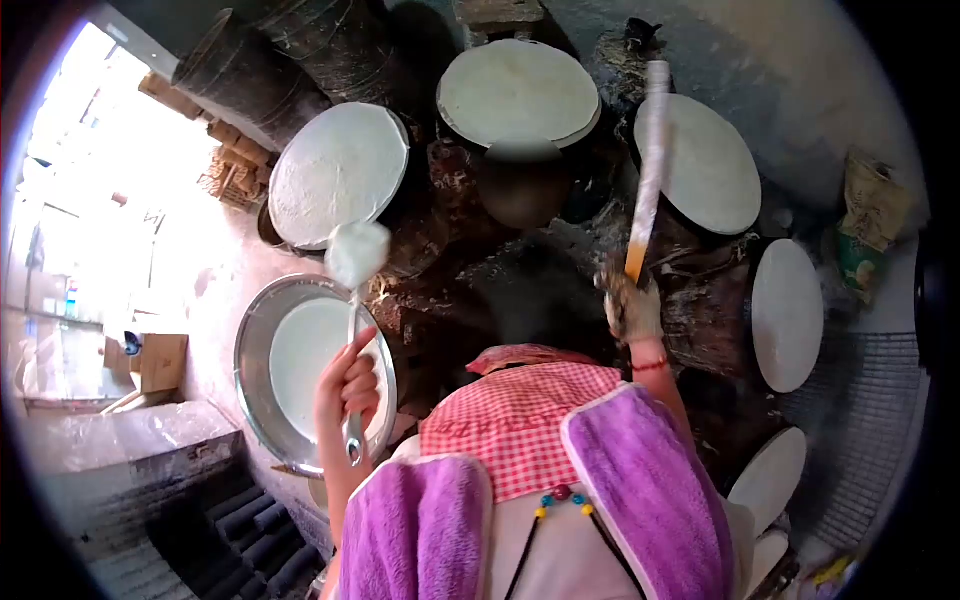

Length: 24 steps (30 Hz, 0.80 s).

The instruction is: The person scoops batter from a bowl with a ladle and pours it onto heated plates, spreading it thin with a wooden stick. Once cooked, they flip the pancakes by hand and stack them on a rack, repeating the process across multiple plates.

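Note:
My left hand (350,385) is closed around the handle of a metal ladle (357,256), whose bowl is coated in white batter. The ladle's bowl is above the far rim of a wide metal basin (252,345) that contains white liquid batter (308,352). A soiled, pale work glove covers my right hand (632,308). Its fingers are wrapped round a long flat spatula (651,165), pale along the blade and orange near the grip. The spatula points away from me, beside a round griddle with a white sheet of batter (705,165).
More round griddles with white sheets curve around me: far left (338,175), far centre (520,92) and right (788,315). Dark buckets (230,70) stand behind. A sack (870,220) leans at the right wall. Dark cylindrical briquettes (250,525) lie at the lower left.

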Available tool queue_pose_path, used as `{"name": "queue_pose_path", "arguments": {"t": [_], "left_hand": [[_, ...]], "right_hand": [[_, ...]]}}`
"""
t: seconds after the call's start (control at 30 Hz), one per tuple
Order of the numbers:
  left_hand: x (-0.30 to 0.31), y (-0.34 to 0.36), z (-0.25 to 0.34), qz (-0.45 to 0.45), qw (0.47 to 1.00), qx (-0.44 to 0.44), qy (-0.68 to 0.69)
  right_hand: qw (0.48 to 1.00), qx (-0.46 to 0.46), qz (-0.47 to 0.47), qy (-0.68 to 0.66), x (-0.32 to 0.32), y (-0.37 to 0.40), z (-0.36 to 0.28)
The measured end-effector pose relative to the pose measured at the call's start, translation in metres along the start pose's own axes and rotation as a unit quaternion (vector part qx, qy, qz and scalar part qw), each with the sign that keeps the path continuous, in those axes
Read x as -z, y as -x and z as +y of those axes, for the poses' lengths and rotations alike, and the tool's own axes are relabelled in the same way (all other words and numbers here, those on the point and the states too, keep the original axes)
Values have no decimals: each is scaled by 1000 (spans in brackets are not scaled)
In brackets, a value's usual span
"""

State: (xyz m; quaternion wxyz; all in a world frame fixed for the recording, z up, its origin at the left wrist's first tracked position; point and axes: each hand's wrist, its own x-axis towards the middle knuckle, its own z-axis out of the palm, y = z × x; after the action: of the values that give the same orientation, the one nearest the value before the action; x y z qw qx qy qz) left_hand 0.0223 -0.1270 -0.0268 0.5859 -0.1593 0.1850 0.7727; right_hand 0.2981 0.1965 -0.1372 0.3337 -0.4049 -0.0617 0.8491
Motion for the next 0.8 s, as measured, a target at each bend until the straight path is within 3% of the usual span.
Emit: {"name": "queue_pose_path", "arguments": {"t": [0.03,0.07,0.1,0.17,0.23,0.3,0.33,0.37,0.43,0.47,0.5,0.53,0.57,0.63,0.67,0.77,0.8], "left_hand": [[7,9,12,9,1000,-21,2],[13,14,23,-2,999,-34,36],[16,19,33,-11,996,-49,69],[13,28,48,-48,984,-81,154],[-3,30,54,-131,961,-110,218],[-14,24,55,-168,955,-187,158],[-21,19,53,-126,954,-263,68],[-16,12,56,-70,943,-315,-88],[-15,1,67,22,891,-327,-315],[-27,-7,66,25,890,-327,-317],[-46,-12,65,-37,950,-280,-136],[-59,-19,63,-98,969,-222,51],[-68,-27,63,-92,969,-224,49],[-82,-44,63,-59,960,-156,223],[-83,-54,59,-61,959,-137,242],[-84,-75,42,-25,952,-150,266],[-83,-78,37,-13,950,-159,268]], "right_hand": [[909,-152,58,-384,-16,-13,-6],[980,-134,-47,-136,-16,-28,-8],[976,-112,-145,122,-7,-47,-6],[936,-158,-247,194,-14,-71,-18],[941,89,-54,321,-49,-94,-22],[917,141,32,371,-43,-151,-67],[961,166,-6,222,-78,-144,-74],[973,151,-5,173,-45,-206,-107],[992,109,58,40,-91,-225,-138],[996,77,-28,-25,-28,-322,-176],[990,32,-110,-88,32,-415,-214],[973,-21,-182,-138,84,-500,-248],[992,56,-109,-7,24,-450,-233],[942,134,92,294,-141,-301,-187],[942,128,93,296,-163,-299,-192],[843,146,177,487,-198,-308,-199],[835,120,205,497,-204,-317,-198]]}}
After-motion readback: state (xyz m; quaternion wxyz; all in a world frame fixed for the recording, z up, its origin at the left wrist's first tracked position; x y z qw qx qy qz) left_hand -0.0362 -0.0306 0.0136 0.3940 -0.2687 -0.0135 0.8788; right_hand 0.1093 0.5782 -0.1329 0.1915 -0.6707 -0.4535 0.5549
